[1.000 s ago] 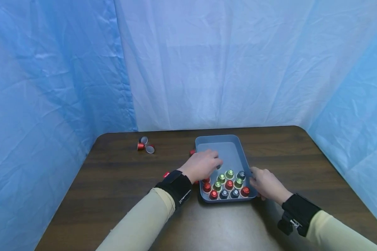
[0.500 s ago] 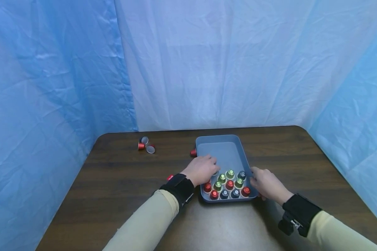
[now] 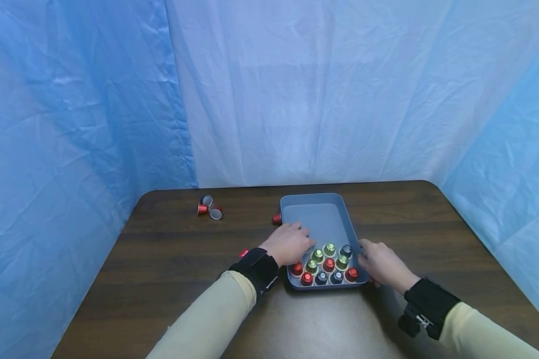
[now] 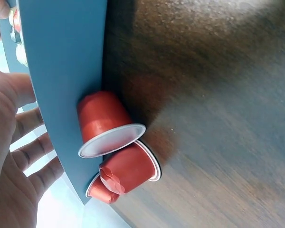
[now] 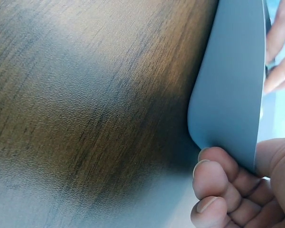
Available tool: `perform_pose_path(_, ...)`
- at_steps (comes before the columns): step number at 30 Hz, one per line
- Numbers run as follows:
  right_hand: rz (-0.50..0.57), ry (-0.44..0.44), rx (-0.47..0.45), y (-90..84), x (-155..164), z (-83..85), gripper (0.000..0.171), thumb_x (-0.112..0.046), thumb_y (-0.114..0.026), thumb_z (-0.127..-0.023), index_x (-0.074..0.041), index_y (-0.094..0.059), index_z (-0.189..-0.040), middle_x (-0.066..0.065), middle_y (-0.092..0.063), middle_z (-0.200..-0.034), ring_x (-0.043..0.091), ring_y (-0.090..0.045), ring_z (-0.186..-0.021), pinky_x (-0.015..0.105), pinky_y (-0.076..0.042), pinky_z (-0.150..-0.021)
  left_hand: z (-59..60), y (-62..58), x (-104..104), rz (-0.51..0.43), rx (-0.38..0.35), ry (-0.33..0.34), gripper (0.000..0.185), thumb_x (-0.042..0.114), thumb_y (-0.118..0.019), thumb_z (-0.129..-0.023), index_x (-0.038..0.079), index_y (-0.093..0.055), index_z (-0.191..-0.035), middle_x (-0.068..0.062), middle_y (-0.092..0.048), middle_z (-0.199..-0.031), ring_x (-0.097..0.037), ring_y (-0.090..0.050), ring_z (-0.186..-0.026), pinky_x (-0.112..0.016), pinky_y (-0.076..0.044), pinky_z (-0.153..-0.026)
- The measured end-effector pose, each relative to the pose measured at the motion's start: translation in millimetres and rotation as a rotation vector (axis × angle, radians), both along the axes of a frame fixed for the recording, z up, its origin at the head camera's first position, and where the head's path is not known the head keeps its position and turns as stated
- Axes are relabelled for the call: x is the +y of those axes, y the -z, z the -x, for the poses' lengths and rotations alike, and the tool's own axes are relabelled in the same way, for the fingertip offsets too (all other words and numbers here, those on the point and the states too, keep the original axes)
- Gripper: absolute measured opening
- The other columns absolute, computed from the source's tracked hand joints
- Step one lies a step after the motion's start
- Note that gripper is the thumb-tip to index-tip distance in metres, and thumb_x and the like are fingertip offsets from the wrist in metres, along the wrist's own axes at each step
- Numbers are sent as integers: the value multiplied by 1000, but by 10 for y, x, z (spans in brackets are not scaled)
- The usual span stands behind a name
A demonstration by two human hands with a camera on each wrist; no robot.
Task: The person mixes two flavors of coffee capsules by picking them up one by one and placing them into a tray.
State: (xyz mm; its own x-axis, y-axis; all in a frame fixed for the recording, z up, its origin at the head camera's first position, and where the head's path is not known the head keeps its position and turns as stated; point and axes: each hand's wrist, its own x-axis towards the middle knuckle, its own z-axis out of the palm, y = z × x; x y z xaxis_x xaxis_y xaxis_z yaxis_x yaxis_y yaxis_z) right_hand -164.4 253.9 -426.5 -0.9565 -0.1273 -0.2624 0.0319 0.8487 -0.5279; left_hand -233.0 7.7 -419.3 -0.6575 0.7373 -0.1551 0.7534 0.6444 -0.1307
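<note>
Right hand (image 3: 383, 263) is pinching the tray (image 3: 325, 218) — left hand (image 3: 287, 243) is hanging over its rim (fingers' (image 4: 33, 151) hold not discernible).

The worktop (image 3: 117, 279) is dark brown wood-look stuff, with streaky grain, rounded far corners and a shiny patch of light near the front. Wrinkly sheets hang around it: a blue left sheet (image 3: 81, 109), a paler back sheet (image 3: 319, 99) (kinda lilac, tbh) and a light blue right sheet (image 3: 507, 174).
</note>
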Motion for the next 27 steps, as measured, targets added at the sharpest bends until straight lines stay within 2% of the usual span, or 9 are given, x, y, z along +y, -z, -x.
perform_pose_path(7, 4, 10, -19, -7, -5, 9, 51, -8, -60, -100, 12, -43, -144, 8, -59, -78, 19, -58, -51, 34, -52, -49, 10, -54, -79, -40, 17, 22, 32, 32, -68, -99, 27, -70, -131, 1, -68, -128, -19, -59, -116, -37, -50, -101)
perform_pose_path(13, 6, 11, -23, -7, -6, 7, 51, -9, -61, -100, 12, -43, -144, 9, -59, -78, 19, -58, -51, 34, -53, -50, 34, -153, -194, -63, 8, -6, 36, 32, -69, -99, 27, -69, -134, 1, -67, -129, -19, -58, -116, -39, -50, -102)
perform_pose_path(19, 2, 10, -25, -8, -5, 11, 53, -10, -61, -101, 12, -42, -145, 9, -59, -78, 19, -58, -52, 34, -53, -50, 53, -261, -348, -69, 34, -15, 35, 30, -71, -98, 26, -70, -132, 0, -69, -124, -20, -59, -112, -38, -51, -100)
perform_pose_path(27, -3, 5, -16, -6, -7, 9, 53, -9, -61, -100, 13, -42, -144, 9, -60, -79, 18, -58, -52, 34, -53, -50, 157, -344, -617, -126, 16, -92, 38, 31, -72, -97, 24, -69, -134, -1, -69, -125, -21, -58, -113, -37, -52, -98)
